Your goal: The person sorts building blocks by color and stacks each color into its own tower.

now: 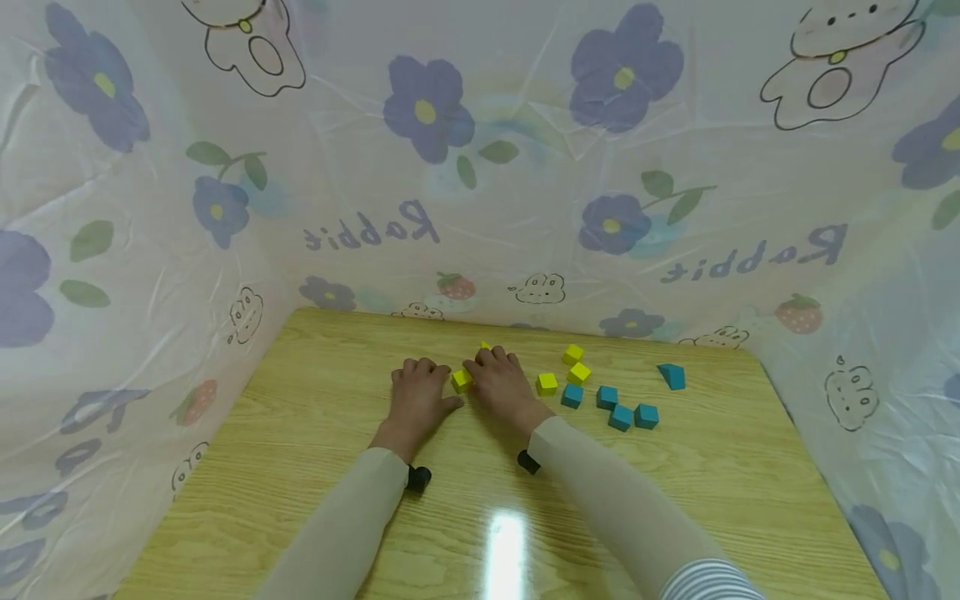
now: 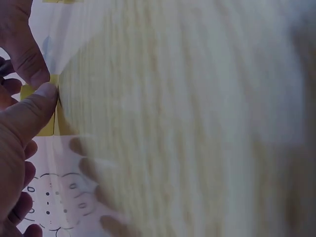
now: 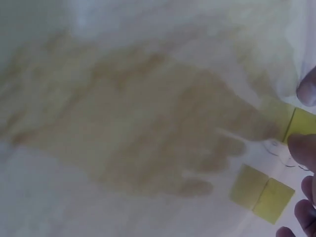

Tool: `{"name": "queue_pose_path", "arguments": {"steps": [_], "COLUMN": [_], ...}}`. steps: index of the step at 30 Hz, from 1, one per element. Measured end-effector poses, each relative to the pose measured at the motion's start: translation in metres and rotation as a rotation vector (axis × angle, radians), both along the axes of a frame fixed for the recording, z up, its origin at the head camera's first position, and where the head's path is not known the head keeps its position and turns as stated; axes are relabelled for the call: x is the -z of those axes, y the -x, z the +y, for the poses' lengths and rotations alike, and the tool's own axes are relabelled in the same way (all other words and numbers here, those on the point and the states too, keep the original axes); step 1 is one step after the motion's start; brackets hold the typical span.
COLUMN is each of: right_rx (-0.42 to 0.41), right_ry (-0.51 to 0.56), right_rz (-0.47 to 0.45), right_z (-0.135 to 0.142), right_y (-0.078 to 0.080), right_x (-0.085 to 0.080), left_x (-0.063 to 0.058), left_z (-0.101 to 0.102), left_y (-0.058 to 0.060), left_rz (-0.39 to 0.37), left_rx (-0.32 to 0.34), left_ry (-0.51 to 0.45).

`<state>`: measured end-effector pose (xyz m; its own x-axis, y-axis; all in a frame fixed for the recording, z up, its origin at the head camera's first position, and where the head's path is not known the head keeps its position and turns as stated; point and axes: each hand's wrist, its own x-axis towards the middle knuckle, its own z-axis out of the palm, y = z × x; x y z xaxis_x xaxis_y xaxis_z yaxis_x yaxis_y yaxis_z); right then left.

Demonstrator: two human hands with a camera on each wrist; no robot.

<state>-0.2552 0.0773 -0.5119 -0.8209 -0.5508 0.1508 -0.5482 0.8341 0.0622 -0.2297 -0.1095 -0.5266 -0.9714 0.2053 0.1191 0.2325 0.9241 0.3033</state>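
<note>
Between my two hands a yellow cube sits on the wooden table. My right hand grips it from the right; in the right wrist view the thumb lies over the cube. At its left is my left hand, fingers extended and thumb spread toward it. In the left wrist view the left thumb overlaps the yellow cube, with the right thumb just above. A second yellow piece shows behind the right fingers, mostly hidden by them. The right wrist view has another yellow cube near those fingers.
Right of my hands lie several yellow cubes and several blue cubes. A blue wedge-shaped block is farther right. A printed cloth hangs behind and beside the glossy wooden table.
</note>
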Motion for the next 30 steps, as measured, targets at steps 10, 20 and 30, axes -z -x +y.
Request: {"name": "queue_pose_path", "arguments": {"steps": [10,20,30], "right_rx": [-0.001,-0.013,-0.043], "right_ry": [0.097,0.243,0.177], "right_rz": [-0.031,-0.040,-0.064], "right_z": [0.007,0.035,0.035], "right_y": [-0.007,-0.049,-0.080], "right_x": [0.006,0.001,0.004], "left_x": [-0.001,-0.015,-0.006], "left_z": [0.008,0.016,0.012], "left_y": [0.003,-0.028,-0.058], "left_rz": [0.014,0.072,0.078], "left_rx": [0.044,0.237,0.305], "left_ry": [0.017,0.036,0.079]}}
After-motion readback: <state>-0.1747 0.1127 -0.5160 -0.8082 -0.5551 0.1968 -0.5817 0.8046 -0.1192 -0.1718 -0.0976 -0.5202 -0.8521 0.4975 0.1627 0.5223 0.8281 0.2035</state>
